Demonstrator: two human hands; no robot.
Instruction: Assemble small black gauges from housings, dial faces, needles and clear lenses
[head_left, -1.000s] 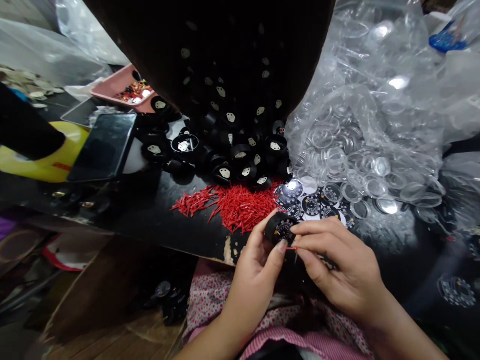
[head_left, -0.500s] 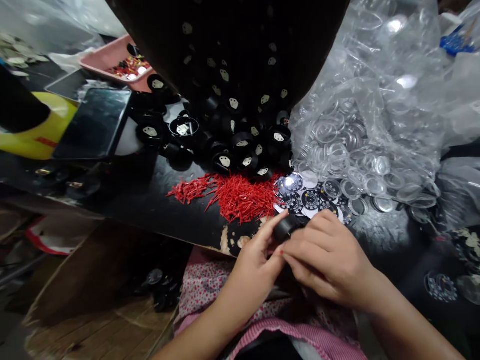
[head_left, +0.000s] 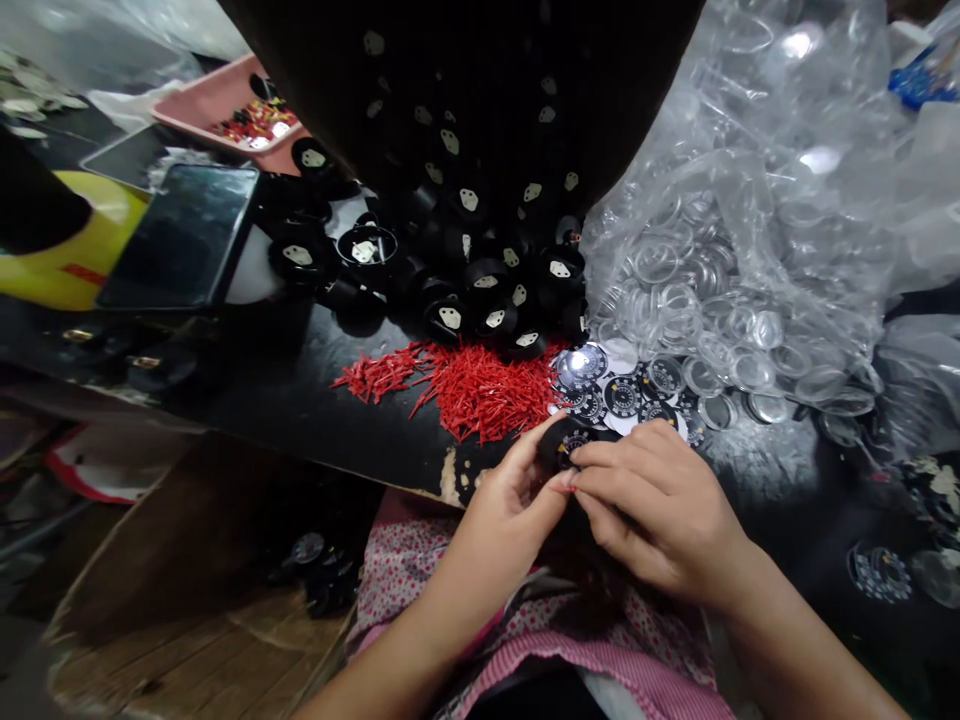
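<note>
Between thumb and fingers, my left hand point(head_left: 504, 515) grips a round black gauge housing point(head_left: 556, 440) at the table's front edge. A dark printed dial with small marks shows on the housing's upper face. My right hand point(head_left: 649, 510) is closed against it, fingertips pinched at the near rim; a tiny red tip shows there, probably a pointer, mostly hidden by the fingers. Just beyond lie a heap of red pointers point(head_left: 487, 392) and a scatter of printed dials point(head_left: 621, 396). Behind the pointers, several black housings point(head_left: 450, 318) with pale plates are piled up.
Clear round lenses point(head_left: 679, 310) spill from a plastic bag point(head_left: 810, 220) on the right. At left are a phone-like dark slab point(head_left: 184, 235), a yellow object point(head_left: 112, 220) and a pink tray point(head_left: 202, 100) of small parts. A cardboard box point(head_left: 150, 610) stands below the table edge.
The housing has been tilted so its dial face now shows towards me. Both hands stay together at nearly the same place, and the view has shifted slightly.
</note>
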